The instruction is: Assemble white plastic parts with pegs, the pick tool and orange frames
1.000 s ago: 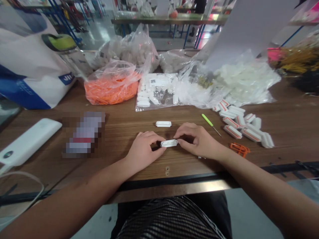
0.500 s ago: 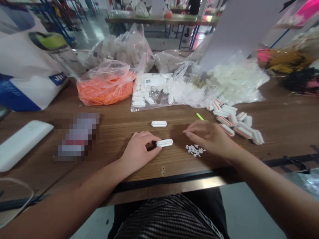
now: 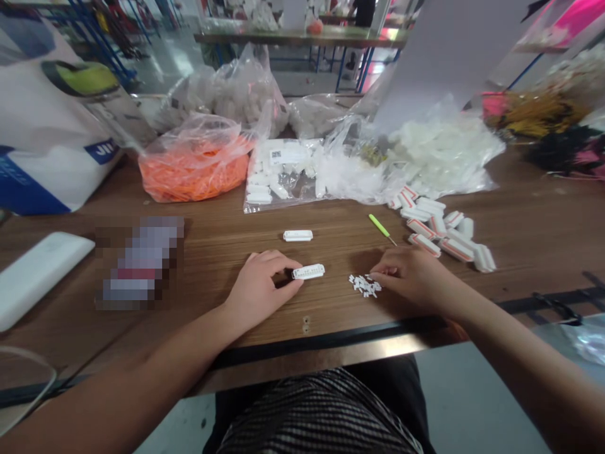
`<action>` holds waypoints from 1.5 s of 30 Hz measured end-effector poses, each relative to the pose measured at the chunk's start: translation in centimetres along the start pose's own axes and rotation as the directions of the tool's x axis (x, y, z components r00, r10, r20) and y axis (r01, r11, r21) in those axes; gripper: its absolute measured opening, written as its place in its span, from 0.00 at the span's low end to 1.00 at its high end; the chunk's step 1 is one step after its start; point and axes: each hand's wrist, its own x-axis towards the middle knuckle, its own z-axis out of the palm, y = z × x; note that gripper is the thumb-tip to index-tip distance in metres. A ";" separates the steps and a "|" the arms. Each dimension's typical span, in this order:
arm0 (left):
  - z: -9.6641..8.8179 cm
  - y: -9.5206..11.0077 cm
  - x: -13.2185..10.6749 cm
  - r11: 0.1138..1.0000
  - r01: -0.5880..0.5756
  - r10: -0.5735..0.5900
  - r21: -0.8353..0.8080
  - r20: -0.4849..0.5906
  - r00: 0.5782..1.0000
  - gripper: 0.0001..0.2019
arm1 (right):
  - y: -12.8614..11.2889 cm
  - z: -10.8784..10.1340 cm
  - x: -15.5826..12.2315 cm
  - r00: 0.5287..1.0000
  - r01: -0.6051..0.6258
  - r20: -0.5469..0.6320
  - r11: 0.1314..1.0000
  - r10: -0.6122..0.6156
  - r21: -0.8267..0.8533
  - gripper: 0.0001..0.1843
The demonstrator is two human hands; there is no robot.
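Note:
My left hand pinches one end of a small white plastic connector housing between thumb and fingers. A row of dark slots shows along its top. Just behind it, a similar white housing lies on the wooden table. The fingers of my right hand are drawn together at the right edge of a little heap of tiny white plastic pieces. Whether a piece is between those fingertips is too small to make out. Behind that hand rests a thin green-handled tool with a metal tip.
White housings with orange strips are piled at the right. Along the back stand a bag of orange parts, a bag of white housings and a bag of whitish parts. A white oblong device and a blurred-out object lie left.
My right hand has come down to the small white pieces and slightly right, uncovering the green tool. My left hand keeps its hold on the housing. The whole view has shifted slightly.

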 end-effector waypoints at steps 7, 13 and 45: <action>0.1 0.0 0.0 1.000 -0.004 0.004 -0.005 -0.005 1.000 0.05 | -0.4 0.2 -0.1 0.993 -0.094 -0.047 0.977 0.105 0.190 0.09; 0.2 0.0 -0.1 1.000 0.022 -0.022 -0.016 -0.003 1.000 0.05 | -4.3 -0.2 2.3 0.996 0.048 -0.091 0.946 -0.020 0.320 0.08; 0.0 0.5 -0.1 0.999 0.020 -0.020 -0.037 -0.004 1.000 0.05 | -6.8 0.9 3.2 0.904 0.401 -0.132 0.913 -0.408 -0.076 0.10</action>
